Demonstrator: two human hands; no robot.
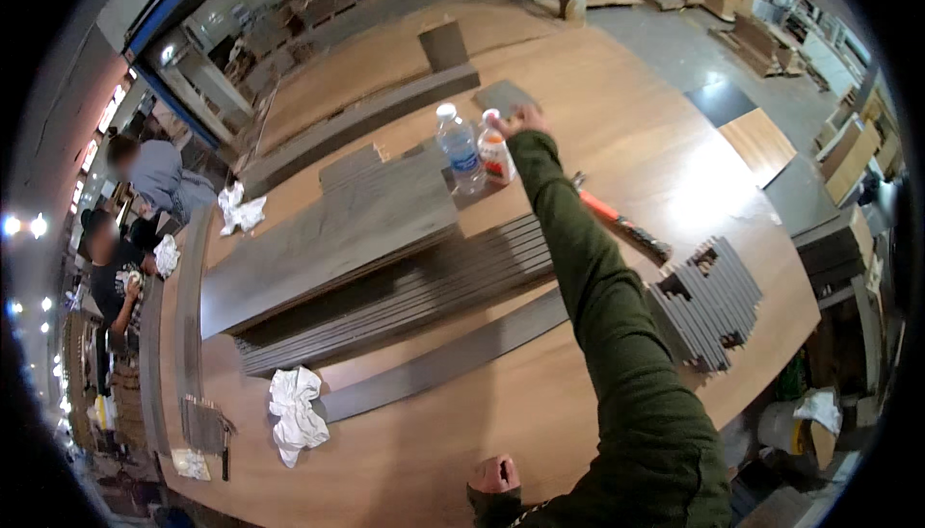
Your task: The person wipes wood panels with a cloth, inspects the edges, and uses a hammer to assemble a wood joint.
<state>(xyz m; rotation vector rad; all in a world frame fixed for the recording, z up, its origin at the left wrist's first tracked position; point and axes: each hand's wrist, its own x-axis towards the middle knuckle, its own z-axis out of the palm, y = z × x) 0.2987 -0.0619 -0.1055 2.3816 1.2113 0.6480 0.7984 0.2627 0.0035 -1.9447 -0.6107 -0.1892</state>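
A small bottle with an orange label (495, 154) is met at its cap by the right hand (521, 121), fingers closing round the top; it is judged light, rigid and smooth, best gripped about the body. Just left of that hand a clear water bottle (461, 147) is stood on grey panels (337, 229). The left hand (495, 475) is curled, empty, near the wooden surface (617, 114).

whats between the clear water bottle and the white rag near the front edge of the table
In the head view, a stack of long grey boards lies between the water bottle and the white rag.
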